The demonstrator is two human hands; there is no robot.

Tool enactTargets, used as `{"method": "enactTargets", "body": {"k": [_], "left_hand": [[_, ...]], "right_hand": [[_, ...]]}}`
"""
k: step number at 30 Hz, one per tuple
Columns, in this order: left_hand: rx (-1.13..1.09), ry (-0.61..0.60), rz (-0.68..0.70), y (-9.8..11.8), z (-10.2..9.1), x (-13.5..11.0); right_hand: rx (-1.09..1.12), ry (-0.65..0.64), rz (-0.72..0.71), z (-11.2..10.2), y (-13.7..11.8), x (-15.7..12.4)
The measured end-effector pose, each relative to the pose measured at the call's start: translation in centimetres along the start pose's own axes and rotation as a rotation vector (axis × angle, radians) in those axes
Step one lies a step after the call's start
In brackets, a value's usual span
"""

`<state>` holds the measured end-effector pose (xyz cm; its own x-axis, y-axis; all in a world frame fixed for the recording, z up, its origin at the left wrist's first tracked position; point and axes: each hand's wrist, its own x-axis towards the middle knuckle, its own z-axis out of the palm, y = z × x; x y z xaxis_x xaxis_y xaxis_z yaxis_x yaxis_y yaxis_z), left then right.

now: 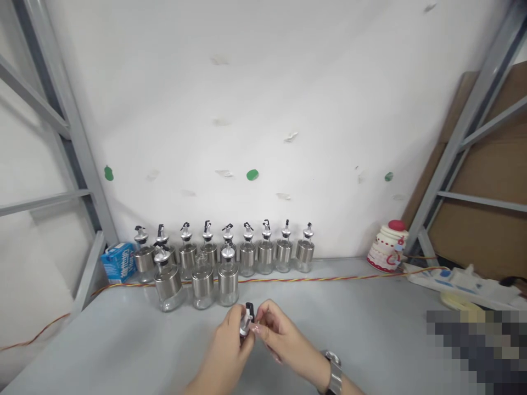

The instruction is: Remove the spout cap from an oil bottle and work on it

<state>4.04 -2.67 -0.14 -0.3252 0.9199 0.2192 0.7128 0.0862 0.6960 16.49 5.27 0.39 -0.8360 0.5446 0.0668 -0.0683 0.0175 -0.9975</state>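
Note:
My left hand (pixel 230 340) is closed around a silver pourer spout (pixel 244 325) with a black flip lever, held above the grey table. My right hand (pixel 280 336) meets it from the right, thumb and fingertips pinched at the side of the same spout. The spout's lower end is hidden by my fingers. Just beyond my hands stands a front row of glass bottles with steel sleeves: an open-necked bottle (pixel 202 282) in the middle, a bottle with a spout (pixel 228 277) to its right, and another spouted bottle (pixel 168 282) to its left.
Along the white wall runs a back row of several spouted bottles (pixel 247 255). A blue carton (pixel 118 263) stands at the left end. A twisted red-yellow wire (pixel 288 280) crosses the table. At the right are a red-lidded white jar (pixel 387 249) and a white power strip (pixel 469 285).

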Motion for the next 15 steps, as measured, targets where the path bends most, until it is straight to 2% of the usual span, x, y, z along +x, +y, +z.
{"method": "enactTargets", "body": {"k": [4,10,15], "left_hand": [[-0.072,0.013,-0.031,0.08,0.05,-0.14],[-0.074,-0.003,-0.046,-0.66,0.48,0.06],[-0.022,0.037,0.071,-0.47,0.09,-0.15]], "right_hand": [[0.005,0.022,-0.034,0.02,0.34,0.06],[0.028,0.01,0.006,0.21,0.8,0.11],[0.024,-0.02,0.057,0.05,0.63,0.23]]}}
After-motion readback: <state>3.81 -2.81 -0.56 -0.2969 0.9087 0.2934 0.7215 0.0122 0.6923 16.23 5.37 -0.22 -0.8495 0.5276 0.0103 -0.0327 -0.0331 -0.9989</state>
